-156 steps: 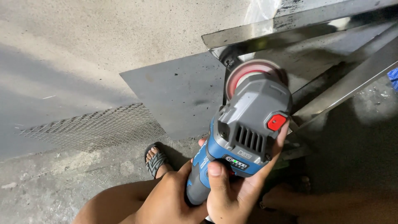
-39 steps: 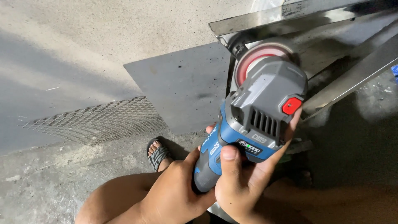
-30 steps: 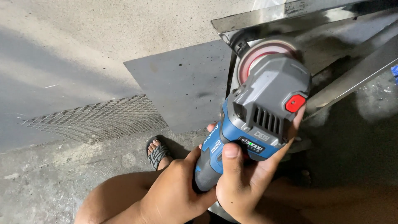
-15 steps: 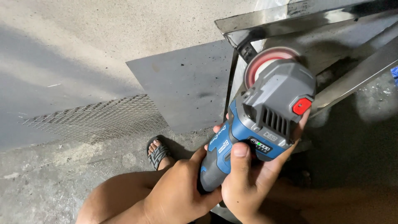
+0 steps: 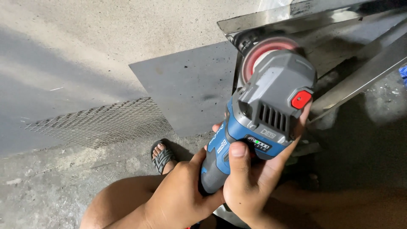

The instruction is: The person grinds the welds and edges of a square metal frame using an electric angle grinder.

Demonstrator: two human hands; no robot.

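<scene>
Blue-and-grey cordless angle grinder is sitting in both hands, nose pointing up and away from the camera. Left hand is wrapping closed around the slim blue handle from the left, fingers curled tight on the grip. Right hand is cupping the grinder from below and the right, thumb pressing on the blue body just under the small indicator panel, fingers reaching up along the grey battery pack toward its red button. Red flap disc at the front is meeting the shiny metal frame near its left corner; exact contact is hard to tell, the disc being half hidden behind the battery pack. More steel bars of the frame are running diagonally on the right. Dark flat metal sheet is lying on the concrete floor left of the disc, with a strip of wire mesh lying beside its lower left edge. Foot in a black sandal is resting on the floor just below the sheet, knee showing at the bottom.
</scene>
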